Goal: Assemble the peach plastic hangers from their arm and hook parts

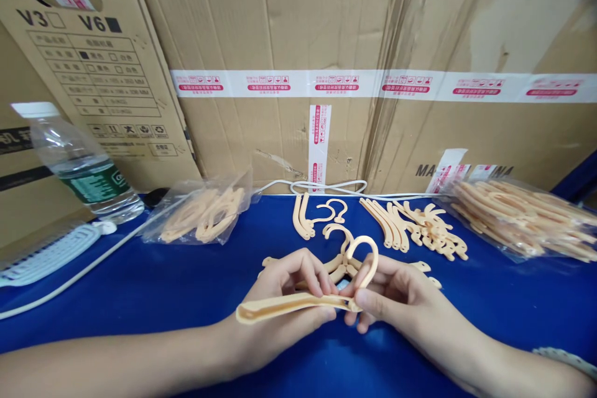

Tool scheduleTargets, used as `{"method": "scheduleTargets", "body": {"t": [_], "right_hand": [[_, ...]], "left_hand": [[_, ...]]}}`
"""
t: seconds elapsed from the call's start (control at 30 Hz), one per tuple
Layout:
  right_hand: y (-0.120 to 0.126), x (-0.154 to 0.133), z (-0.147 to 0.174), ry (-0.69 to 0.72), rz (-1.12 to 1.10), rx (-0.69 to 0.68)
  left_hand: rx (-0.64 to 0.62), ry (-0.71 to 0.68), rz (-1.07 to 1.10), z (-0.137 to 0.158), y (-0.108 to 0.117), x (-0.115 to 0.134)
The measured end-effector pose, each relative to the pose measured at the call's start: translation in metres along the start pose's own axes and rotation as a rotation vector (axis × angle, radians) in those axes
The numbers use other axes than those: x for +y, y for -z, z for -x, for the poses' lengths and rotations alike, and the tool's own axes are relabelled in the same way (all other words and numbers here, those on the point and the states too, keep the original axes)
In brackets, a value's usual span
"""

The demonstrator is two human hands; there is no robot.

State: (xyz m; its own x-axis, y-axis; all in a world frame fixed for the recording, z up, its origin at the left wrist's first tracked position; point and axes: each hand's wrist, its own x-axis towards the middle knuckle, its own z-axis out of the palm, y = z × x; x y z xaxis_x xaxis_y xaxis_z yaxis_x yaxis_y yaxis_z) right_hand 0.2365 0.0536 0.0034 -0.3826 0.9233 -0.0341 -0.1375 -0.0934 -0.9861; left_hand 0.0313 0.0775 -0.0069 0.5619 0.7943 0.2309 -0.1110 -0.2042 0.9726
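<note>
Left hand (275, 280) pinches a hanger arm (275, 307); right hand (403, 295) pinches the hook (375, 258) at its inner end, above the blue surface (163, 298). Hangers (342, 260) lie partly hidden just behind; loose parts (433, 233) beyond, bags (200, 211) either side, bottle (88, 165) far left.

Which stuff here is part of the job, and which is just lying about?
Part of the job, by the look of it:
Hanger arm, in the left hand
Hook, in the right hand
Loose arms
Small curved pieces
Left bag of similar pieces
Right bag of similar pieces

Just lying about:
Water bottle
Hairbrush
White cable
Cardboard
</note>
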Motion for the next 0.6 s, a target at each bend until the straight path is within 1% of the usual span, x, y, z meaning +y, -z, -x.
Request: {"method": "scheduleTargets", "body": {"t": [0.07,0.23,0.33,0.5,0.6], "right_hand": [[-0.0009,-0.0006,0.0005,0.007,0.019,0.012],[-0.0025,-0.0018,0.0016,0.028,0.038,0.024],[-0.0032,-0.0024,0.0017,0.028,0.045,0.036],[-0.0038,-0.0017,0.0017,0.043,0.070,0.039],[-0.0030,-0.0004,0.0027,0.057,0.075,0.042]], "left_hand": [[0.004,0.002,0.008,-0.0001,0.0000,-0.0004],[0.011,0.003,-0.085,-0.0007,0.0001,0.0017],[0.013,-0.010,-0.097,-0.0015,0.0004,0.0022],[-0.008,-0.004,-0.153,-0.0023,0.0019,0.0027],[0.019,0.018,-0.172,-0.0015,0.0013,0.0030]]}}
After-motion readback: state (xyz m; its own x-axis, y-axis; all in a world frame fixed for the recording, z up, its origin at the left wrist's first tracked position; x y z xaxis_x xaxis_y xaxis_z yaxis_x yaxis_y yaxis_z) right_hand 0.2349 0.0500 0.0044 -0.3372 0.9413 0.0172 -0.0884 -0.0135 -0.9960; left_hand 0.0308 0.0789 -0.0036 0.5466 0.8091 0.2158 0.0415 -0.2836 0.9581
